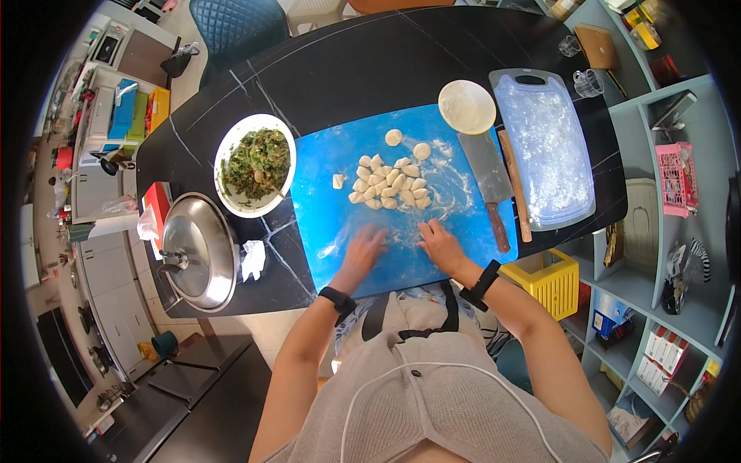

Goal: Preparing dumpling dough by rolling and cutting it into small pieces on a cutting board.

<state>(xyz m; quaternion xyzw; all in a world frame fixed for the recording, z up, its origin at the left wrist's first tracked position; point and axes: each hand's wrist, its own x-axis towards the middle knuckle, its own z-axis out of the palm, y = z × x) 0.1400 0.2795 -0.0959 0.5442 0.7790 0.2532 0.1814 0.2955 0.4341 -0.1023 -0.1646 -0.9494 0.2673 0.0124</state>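
My left hand [366, 246] is blurred over the near part of a blue mat [318, 214]; whether anything is in it cannot be made out. To its right, my right hand [441, 246] has its fingers bent down toward the floured surface, and what lies under the fingertips is hidden. Just beyond both hands sits a cluster of small dough pieces [389, 188]. One dough piece [338, 182] lies apart on the left. Two flattened round dough pieces, one farther back [393, 137] and one nearer [422, 151], rest behind the cluster. Loose flour [457, 182] streaks the mat's right side.
A cleaver [486, 168] and wooden rolling pin [515, 185] lie right, beside a floured cutting board [544, 150]. Behind stands a flour bowl [467, 107]. Leftward are a bowl of chopped green filling [257, 165], a lidded metal pot [197, 254] and crumpled tissue [253, 259].
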